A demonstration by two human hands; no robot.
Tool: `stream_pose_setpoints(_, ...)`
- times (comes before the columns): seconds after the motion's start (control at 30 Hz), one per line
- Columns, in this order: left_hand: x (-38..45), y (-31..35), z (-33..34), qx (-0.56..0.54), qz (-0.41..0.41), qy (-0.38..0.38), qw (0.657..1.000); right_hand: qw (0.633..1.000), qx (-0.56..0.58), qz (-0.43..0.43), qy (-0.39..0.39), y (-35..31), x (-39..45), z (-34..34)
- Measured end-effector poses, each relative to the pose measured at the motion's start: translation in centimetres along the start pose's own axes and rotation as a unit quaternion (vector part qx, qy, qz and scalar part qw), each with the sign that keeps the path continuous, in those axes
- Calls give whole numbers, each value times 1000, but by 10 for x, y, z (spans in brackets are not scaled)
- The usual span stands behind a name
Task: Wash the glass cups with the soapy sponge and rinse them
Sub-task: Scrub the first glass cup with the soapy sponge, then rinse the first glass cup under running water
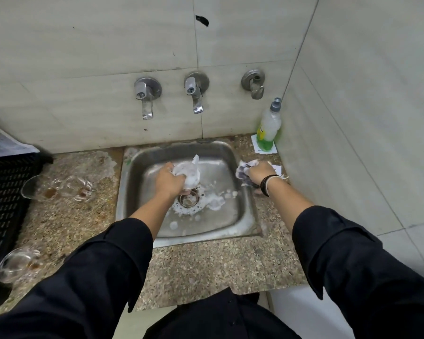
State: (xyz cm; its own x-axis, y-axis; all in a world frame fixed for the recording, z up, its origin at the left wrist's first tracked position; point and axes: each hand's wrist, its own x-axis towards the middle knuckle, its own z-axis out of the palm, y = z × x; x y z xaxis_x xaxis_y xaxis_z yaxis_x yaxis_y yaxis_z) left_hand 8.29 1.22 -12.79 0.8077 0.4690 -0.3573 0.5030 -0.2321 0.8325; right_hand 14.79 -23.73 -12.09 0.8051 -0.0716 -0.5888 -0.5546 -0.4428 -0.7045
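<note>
My left hand [168, 181] grips a foam-covered glass cup [189, 173] over the middle of the steel sink [245, 216], its handle pointing away from me. My right hand [260, 173] holds the soapy sponge [242, 171] at the sink's right rim, above the counter edge. Foam lies around the drain [188, 200]. Two glass cups [34, 187] [77, 187] with brown dregs lie on their sides on the counter left of the sink. A third glass cup [16, 264] lies nearer me at the left.
Three wall taps [146, 99] [195, 94] [255, 85] hang above the sink; no water runs. A dish-soap bottle [269, 126] stands at the back right corner on a white pad. A black plastic crate [3, 204] sits at the left on the granite counter [206, 270].
</note>
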Motion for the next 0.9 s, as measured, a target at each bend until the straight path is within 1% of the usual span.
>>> stream_pose_setpoints(0.03,1,1,4,-18,-19,-6,1000,999,-6,-6,43,7,7,-8)
stream_pose_setpoints(0.07,3,0,9,-33,-33,-12,999,997,18,-1,74,9,10,-16)
stream_pose_setpoints(0.13,6,-1,15,-51,-45,-18,998,991,55,15,119,18,23,-27)
stream_pose_setpoints(0.17,8,-3,17,-57,-50,-18,997,990,37,13,137,22,29,-30)
stream_pose_setpoints(0.2,10,-5,19,-62,-55,-15,996,989,2,5,148,27,35,-33)
stream_pose_setpoints(0.27,12,-9,21,-71,-67,-12,995,977,-140,-18,159,33,38,-36)
stream_pose_setpoints(0.3,13,-10,20,-75,-73,-14,994,959,-229,-27,163,33,31,-37)
stream_pose_setpoints(0.37,17,-13,20,-80,-80,-22,993,907,-368,-59,197,36,20,-37)
stream_pose_setpoints(0.4,18,-14,19,-84,-83,-23,993,881,-407,-87,225,36,16,-35)
stream_pose_setpoints(0.43,20,-14,18,-90,-88,-22,992,866,-418,-115,250,33,10,-33)
stream_pose_setpoints(0.47,21,-15,17,-97,-94,-21,991,858,-413,-147,268,29,6,-29)
stream_pose_setpoints(0.5,22,-13,16,-104,-98,-23,990,863,-395,-169,266,21,3,-25)
stream_pose_setpoints(0.6,21,-4,14,-132,-101,-19,986,913,-280,-234,183,-19,-5,-11)
stream_pose_setpoints(0.63,20,0,13,-146,-104,-15,984,919,-247,-262,161,-35,-10,-5)
stream_pose_setpoints(0.73,20,8,4,-191,-114,-4,975,914,-173,-337,143,-85,-24,16)
stream_pose_setpoints(0.8,17,13,-4,-213,-110,3,971,905,-135,-375,152,-119,-33,30)
stream_pose_setpoints(0.9,11,18,-17,-230,-106,19,967,868,-124,-440,195,-165,-42,44)
